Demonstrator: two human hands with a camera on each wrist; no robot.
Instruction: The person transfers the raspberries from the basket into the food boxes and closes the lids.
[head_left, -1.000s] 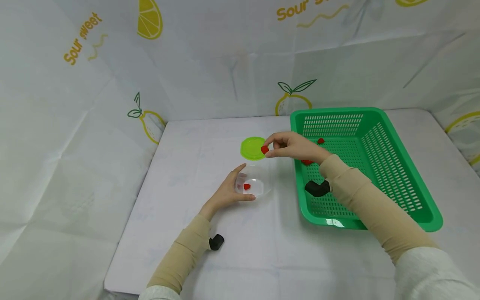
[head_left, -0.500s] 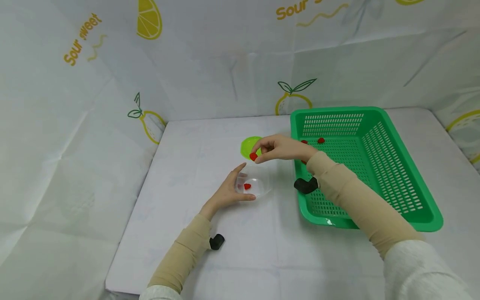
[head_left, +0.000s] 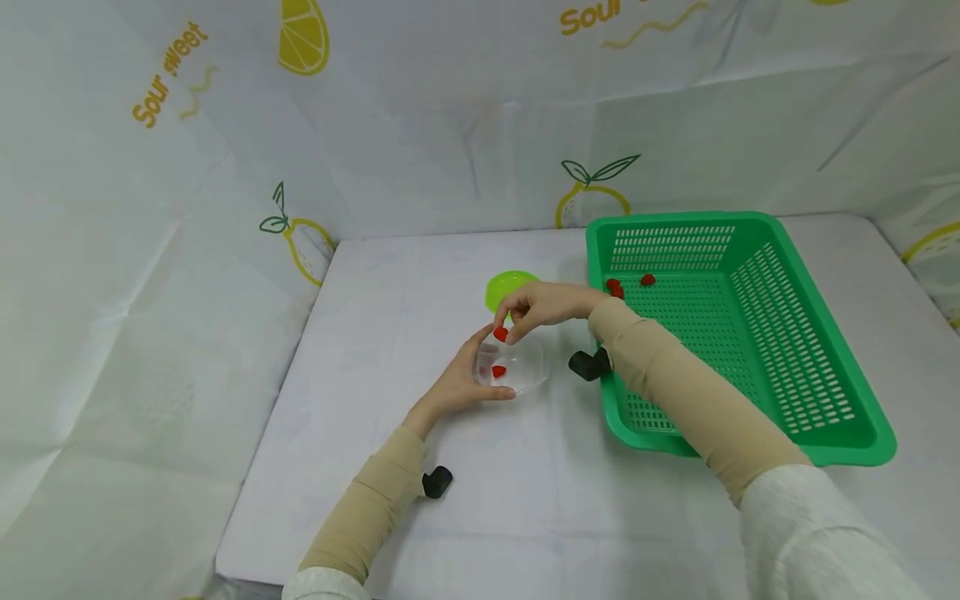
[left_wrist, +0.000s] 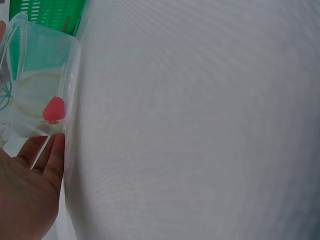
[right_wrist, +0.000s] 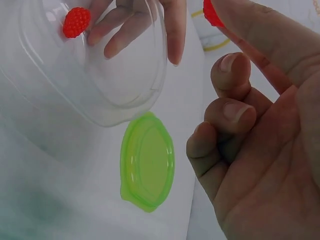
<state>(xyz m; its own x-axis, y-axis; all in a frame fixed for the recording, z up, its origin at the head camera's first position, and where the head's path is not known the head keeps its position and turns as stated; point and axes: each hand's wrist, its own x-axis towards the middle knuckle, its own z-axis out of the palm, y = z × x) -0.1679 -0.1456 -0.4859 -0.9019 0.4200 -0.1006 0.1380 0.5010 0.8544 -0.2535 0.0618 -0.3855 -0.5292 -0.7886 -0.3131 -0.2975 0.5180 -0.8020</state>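
Near the far edge of a clear tub on the counter, the right hand pinches a red berry between its fingers, while the left hand spreads its fingers around the tub's side, likely to steady it, a second berry inside.

Both forearms, seen from my remote station, wear close-fitting beige covers: the left beige cover and right beige cover are creased crosswise. Above these I note a white left sleeve and a white right sleeve, the latter softly wrinkled. A small, bent left black fitting and a similar right black fitting project near the wrists. The left grip and right grip are bare hands.
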